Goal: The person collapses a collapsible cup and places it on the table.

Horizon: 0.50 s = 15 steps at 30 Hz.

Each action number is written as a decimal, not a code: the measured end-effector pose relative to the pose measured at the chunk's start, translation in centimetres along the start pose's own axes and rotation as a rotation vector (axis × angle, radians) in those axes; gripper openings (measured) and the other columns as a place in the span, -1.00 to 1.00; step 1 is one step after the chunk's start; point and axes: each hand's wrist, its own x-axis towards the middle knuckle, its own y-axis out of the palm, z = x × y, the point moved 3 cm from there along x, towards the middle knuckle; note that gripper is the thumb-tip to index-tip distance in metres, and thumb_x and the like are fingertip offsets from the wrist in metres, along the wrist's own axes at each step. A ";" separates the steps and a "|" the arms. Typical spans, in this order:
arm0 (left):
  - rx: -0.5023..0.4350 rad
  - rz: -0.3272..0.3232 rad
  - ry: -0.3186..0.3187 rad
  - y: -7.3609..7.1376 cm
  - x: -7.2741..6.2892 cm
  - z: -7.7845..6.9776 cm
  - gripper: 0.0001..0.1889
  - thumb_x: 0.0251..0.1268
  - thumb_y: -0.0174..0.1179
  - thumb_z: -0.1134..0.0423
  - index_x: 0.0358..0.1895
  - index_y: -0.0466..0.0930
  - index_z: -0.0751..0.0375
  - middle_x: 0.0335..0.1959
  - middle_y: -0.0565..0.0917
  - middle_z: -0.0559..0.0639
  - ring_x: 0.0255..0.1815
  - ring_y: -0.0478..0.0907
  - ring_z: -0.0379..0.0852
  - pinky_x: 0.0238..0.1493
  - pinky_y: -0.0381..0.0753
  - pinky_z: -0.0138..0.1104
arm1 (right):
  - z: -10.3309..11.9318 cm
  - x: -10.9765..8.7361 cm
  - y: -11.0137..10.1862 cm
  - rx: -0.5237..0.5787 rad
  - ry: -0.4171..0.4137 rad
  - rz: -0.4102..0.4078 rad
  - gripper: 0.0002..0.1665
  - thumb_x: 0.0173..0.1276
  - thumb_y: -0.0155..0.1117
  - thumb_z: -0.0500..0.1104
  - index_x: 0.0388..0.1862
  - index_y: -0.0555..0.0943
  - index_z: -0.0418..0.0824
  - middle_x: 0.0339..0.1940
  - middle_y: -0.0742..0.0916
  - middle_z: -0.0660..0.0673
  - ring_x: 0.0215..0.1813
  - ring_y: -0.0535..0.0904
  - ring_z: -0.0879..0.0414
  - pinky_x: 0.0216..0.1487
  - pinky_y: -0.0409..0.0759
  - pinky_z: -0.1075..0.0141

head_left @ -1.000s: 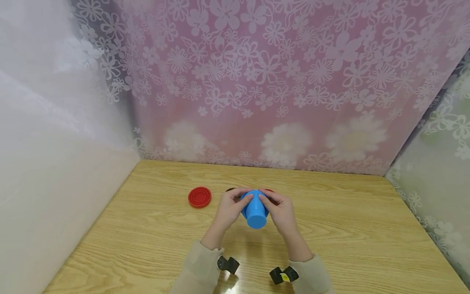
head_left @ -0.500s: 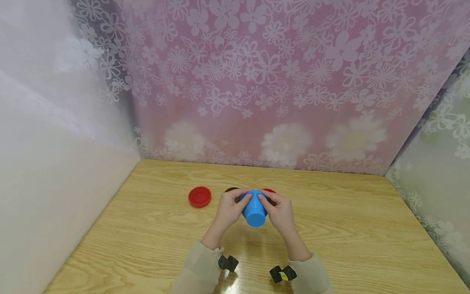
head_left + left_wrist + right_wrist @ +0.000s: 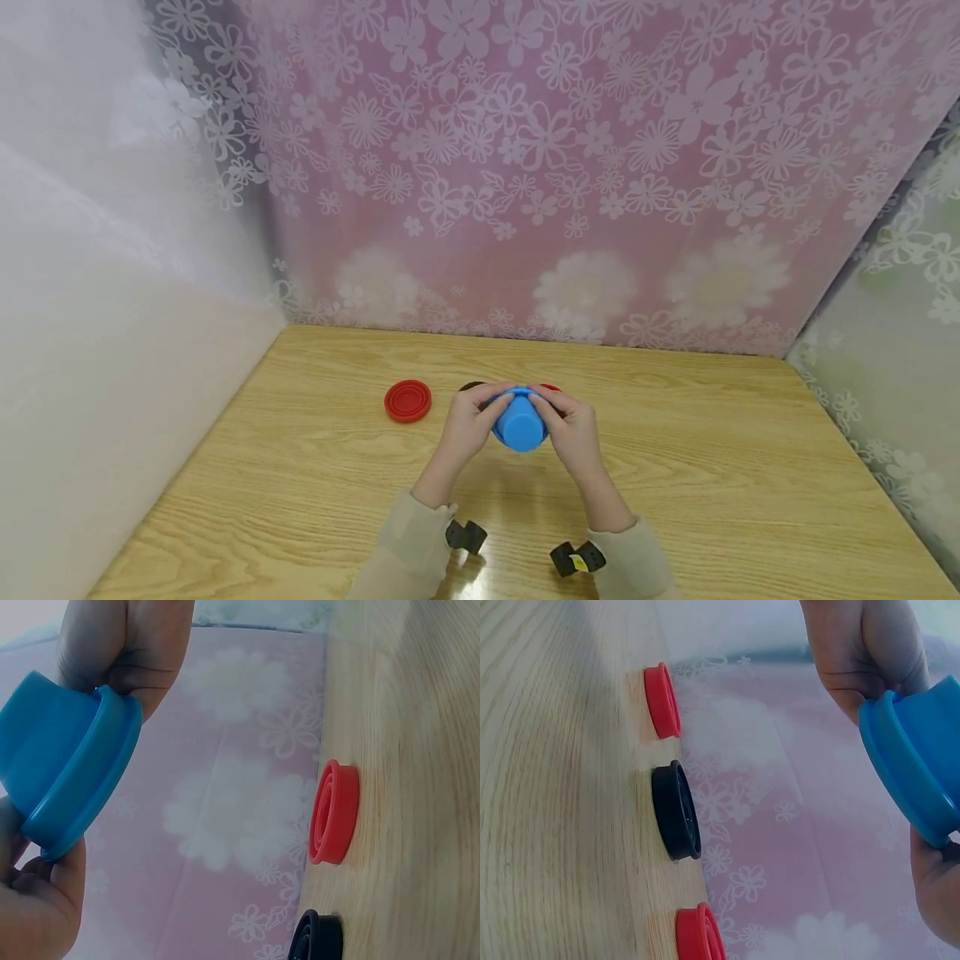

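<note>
A blue collapsible cup [image 3: 522,429] is held between both hands above the table, its narrow base turned toward the head camera. My left hand [image 3: 467,427] grips its left side, the thumb on the cup wall and the fingers around the wide rim. Opposite, my right hand [image 3: 579,435] grips the right side in the same way. From the left wrist, the cup [image 3: 71,761] shows a broad collar with a narrower part rising from it. Some of the fingers are hidden behind the cup.
Farther back on the wooden table [image 3: 337,483] lie three flat, ringed discs: a red one [image 3: 408,402] at left, a black one [image 3: 676,810] in the middle, another red one [image 3: 334,812] at right. A pink flowered sheet [image 3: 487,208] hangs behind the table.
The cup's narrow base has moved up in the head view, closer to the rim, and its side wall looks shorter. Both hands keep nearly the same place.
</note>
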 end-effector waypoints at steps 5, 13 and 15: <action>-0.077 0.023 -0.035 0.0 -0.1 -0.9 -0.72 0.29 0.01 0.28 -0.02 0.54 0.35 -0.10 0.57 0.18 -0.05 0.50 0.03 -0.06 0.48 -0.19 | 0.0 0.1 -0.1 0.040 0.031 -0.003 -0.67 0.24 0.16 -0.15 -0.10 0.60 -0.33 -0.12 0.64 -0.23 -0.04 0.54 -0.01 -0.07 0.49 0.17; -0.194 0.070 -0.113 0.3 -0.5 -2.7 -0.67 0.35 -0.09 0.32 0.09 0.39 0.43 -0.12 0.52 0.30 -0.07 0.48 0.10 -0.11 0.51 -0.19 | 0.0 0.0 -0.4 0.108 0.097 -0.089 -0.63 0.26 0.14 -0.14 -0.06 0.57 -0.38 -0.08 0.62 -0.22 -0.03 0.53 0.11 -0.08 0.49 0.35; -0.234 0.071 -0.131 0.3 -0.5 -2.7 -0.68 0.35 -0.10 0.33 0.10 0.35 0.42 -0.19 0.53 0.32 -0.13 0.51 0.11 -0.16 0.53 -0.17 | 0.0 0.0 -0.5 0.130 0.107 -0.115 -0.63 0.26 0.14 -0.14 -0.05 0.56 -0.37 -0.07 0.62 -0.21 -0.04 0.53 0.14 -0.09 0.49 0.38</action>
